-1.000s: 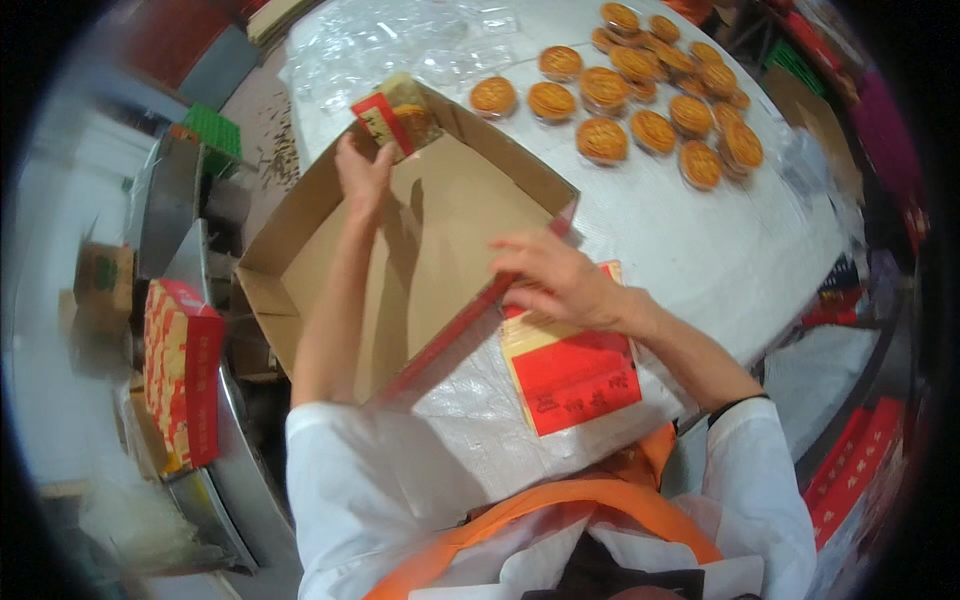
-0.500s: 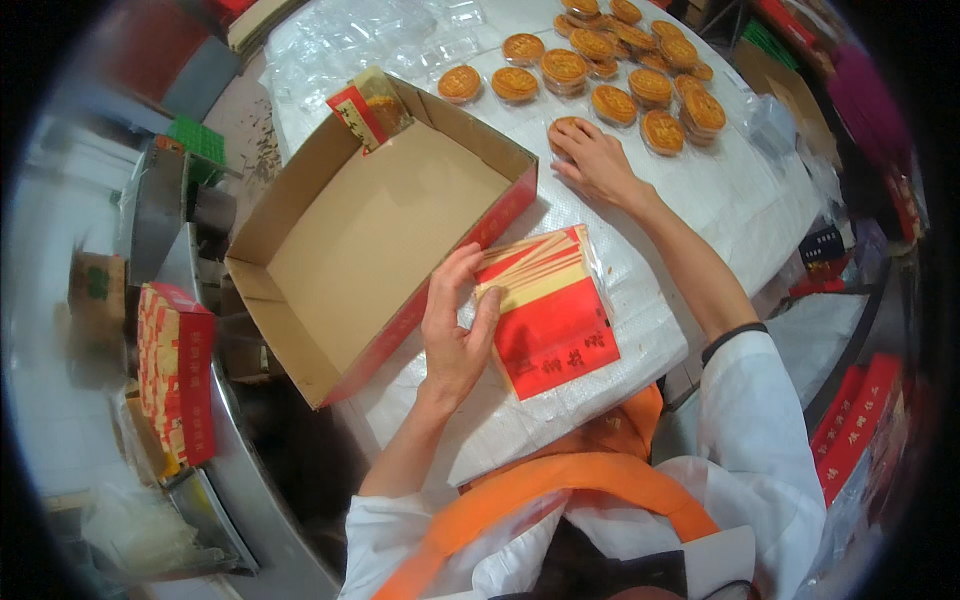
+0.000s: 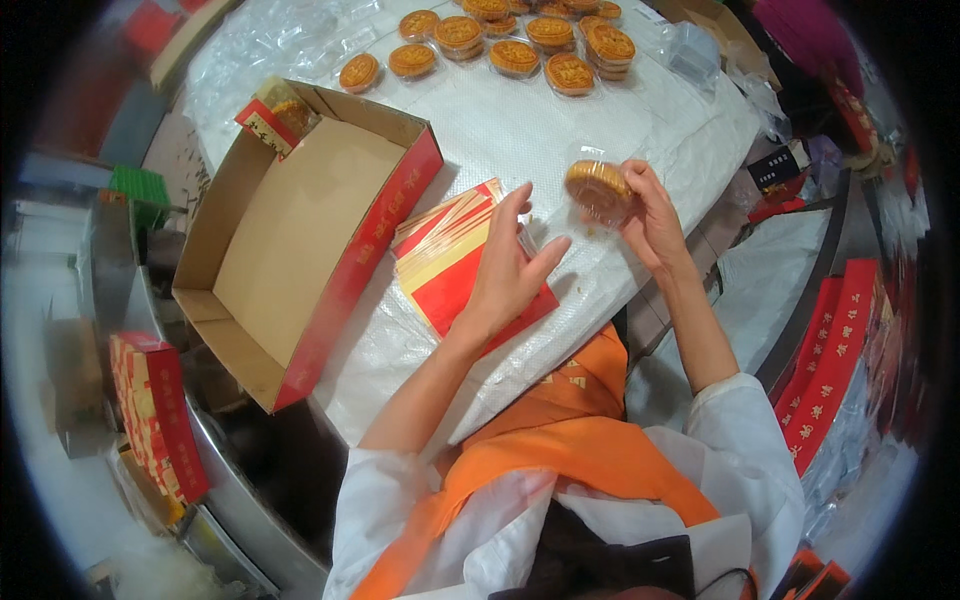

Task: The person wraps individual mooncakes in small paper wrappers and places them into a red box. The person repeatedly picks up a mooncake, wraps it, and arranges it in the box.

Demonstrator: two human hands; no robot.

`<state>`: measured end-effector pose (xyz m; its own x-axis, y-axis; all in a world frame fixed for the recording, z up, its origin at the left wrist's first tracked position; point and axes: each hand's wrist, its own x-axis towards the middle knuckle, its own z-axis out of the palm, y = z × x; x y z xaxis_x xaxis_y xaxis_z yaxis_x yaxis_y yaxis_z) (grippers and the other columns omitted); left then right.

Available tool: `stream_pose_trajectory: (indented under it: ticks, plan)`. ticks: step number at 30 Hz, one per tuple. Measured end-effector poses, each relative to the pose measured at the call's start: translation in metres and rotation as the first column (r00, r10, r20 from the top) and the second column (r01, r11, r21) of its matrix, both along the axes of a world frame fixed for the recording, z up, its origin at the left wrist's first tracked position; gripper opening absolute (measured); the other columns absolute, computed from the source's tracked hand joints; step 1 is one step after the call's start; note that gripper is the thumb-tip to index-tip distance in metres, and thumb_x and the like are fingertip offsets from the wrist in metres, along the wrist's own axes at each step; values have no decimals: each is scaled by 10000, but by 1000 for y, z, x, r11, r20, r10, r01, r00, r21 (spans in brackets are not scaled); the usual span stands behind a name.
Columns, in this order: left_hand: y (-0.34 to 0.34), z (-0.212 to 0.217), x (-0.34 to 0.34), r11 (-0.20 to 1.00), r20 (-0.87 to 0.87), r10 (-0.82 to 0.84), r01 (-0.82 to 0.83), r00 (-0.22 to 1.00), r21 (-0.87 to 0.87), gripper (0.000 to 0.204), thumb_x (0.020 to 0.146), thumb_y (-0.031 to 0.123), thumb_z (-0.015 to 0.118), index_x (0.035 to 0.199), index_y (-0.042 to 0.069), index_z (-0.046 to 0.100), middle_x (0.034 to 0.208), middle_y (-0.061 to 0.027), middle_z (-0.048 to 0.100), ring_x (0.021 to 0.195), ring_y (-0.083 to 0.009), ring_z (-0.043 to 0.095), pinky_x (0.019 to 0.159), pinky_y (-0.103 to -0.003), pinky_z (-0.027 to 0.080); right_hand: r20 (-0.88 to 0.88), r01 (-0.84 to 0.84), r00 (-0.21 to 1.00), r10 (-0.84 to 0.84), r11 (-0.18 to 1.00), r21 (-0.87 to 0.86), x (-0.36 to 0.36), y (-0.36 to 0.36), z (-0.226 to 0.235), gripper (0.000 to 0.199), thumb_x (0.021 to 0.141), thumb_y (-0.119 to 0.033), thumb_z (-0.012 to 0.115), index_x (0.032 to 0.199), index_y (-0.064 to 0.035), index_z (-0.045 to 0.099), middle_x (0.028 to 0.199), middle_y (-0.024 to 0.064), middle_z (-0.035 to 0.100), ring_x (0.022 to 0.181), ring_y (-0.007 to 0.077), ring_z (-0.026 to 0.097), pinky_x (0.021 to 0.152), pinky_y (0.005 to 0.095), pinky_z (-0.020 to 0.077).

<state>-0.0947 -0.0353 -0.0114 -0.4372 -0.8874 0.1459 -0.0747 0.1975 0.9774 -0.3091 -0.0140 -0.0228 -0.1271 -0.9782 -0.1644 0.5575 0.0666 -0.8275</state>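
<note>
Right hand (image 3: 650, 215): raised above the tabletop (image 3: 520, 130), fingers curled round a single wrapped mooncake (image 3: 598, 190), round, golden brown, in clear film; the cake is pinched at its right rim and stands clear of the surface.

Left hand (image 3: 510, 270): fingers spread, palm down, resting on the stack of red and yellow flat packets (image 3: 450, 260); fingertips reach toward the mooncake without touching it.

Stack of flat packets: fanned slightly, lying on the white woven cover of the tabletop, just beside the long red side of the cardboard box (image 3: 300, 230).

Cardboard box: shallow, wide, brown inside, red outer wall with gold print, flaps open, overhanging the left edge of the tabletop. Its floor is bare. At its far corner sits a small red and yellow carton (image 3: 270, 118), tilted, its contents too small to tell.

Row of mooncakes (image 3: 510, 45): many more wrapped pieces, laid out at the far end of the tabletop, well apart from both hands.

Red printed cartons (image 3: 155, 420): a pile on the left, below the tabletop's level. Further red cartons (image 3: 835, 360) stand on the right.

Person: white sleeves, orange apron (image 3: 560, 440).
</note>
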Motion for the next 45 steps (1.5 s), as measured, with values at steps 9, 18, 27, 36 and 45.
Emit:
stream_pose_trajectory:
  ticks: [9, 18, 27, 36, 45]
  plan:
    - [-11, -1, -3, 925, -245, 84, 15, 966, 379, 294, 886, 122, 673, 1104, -20, 536, 908, -6, 581, 804, -62, 523, 717, -208, 459, 74, -183, 980, 187, 982, -51, 25, 12, 22, 370, 962, -295, 564, 1231, -58, 471, 1192, 98, 571, 1068, 193, 595, 897, 405, 527]
    - [15, -9, 40, 975, 210, 175, -140, 962, -171, 427, 816, 155, 727, 1154, -14, 529, 1041, -126, 571, 898, -248, 572, 776, -329, 491, -198, 60, 979, -54, 998, 24, 13, 18, -3, 291, 893, -133, 667, 1136, -36, 541, 1023, 35, 611, 923, 90, 585, 807, 232, 494]
    - [41, -59, 53, 699, 541, 357, 167, 761, -695, 308, 711, 119, 739, 948, 26, 565, 941, -132, 580, 856, -310, 569, 708, -361, 452, -169, 37, 985, -16, 992, 120, 16, 32, -20, 276, 897, -142, 664, 1115, -41, 528, 1041, 45, 602, 917, 100, 588, 799, 236, 496]
    - [45, -72, 50, 719, 314, 418, -99, 852, -688, 187, 717, -31, 612, 855, 37, 506, 844, -130, 529, 763, -301, 524, 681, -407, 442, -130, -23, 990, 44, 987, 157, 24, 33, -20, 251, 899, -144, 662, 1081, -34, 526, 991, 42, 612, 884, 92, 595, 790, 226, 494]
    - [46, -64, 44, 809, 615, 374, 79, 695, -582, 193, 760, -15, 636, 930, 13, 549, 918, -156, 589, 823, -330, 577, 719, -425, 482, -136, -19, 990, 43, 985, 169, 28, 32, -18, 253, 900, -153, 661, 1077, -30, 529, 966, 40, 611, 852, 92, 597, 775, 228, 501]
